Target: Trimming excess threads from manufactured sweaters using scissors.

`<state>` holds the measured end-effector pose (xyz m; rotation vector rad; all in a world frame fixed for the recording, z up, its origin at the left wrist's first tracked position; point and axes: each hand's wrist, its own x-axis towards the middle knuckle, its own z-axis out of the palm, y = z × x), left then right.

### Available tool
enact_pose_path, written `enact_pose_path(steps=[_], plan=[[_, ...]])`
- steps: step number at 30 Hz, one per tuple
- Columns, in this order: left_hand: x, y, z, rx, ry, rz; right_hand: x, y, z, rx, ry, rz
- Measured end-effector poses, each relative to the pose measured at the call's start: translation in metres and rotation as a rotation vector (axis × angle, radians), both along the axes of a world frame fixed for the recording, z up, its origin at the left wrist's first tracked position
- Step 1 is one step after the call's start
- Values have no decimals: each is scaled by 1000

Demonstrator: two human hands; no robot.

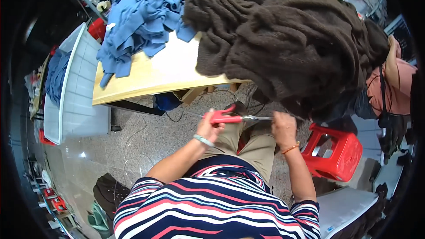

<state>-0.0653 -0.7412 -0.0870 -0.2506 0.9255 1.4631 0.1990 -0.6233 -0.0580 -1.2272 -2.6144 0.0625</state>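
My left hand (210,125) grips the red handles of a pair of scissors (230,117), whose metal blades point right toward my right hand (283,126). My right hand is closed near the blade tips, pinching something too small to make out, close to the hanging edge of a big dark brown fuzzy fabric pile (283,35). Both hands hover above my lap in tan trousers. A bracelet circles each wrist.
A pale wooden table (150,77) carries the brown pile and a heap of blue fabric pieces (141,13). A red plastic stool (336,150) stands at my right. A white bin (75,88) with blue cloth sits left. Another person (394,79) is at the right.
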Motion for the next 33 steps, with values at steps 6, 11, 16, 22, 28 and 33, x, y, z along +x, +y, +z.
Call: enact_pose_path(steps=[6,11,16,22,28,33], plan=[[-144,-54,-39,-39,-142,430,86,29,-33,-58,-293,-284],[-258,-97,-126,-90,-45,950,88,63,-45,-247,-292,-542],[-261,-103,-191,-112,-20,773,-22,42,-2,-339,-332,-10],[-175,11,-147,151,-101,464,-91,12,10,-375,-84,596],[-150,12,-108,301,-211,100,-141,2,53,-453,-31,707],[-116,-70,-166,-452,-372,-65,-129,4,72,-499,-31,686]])
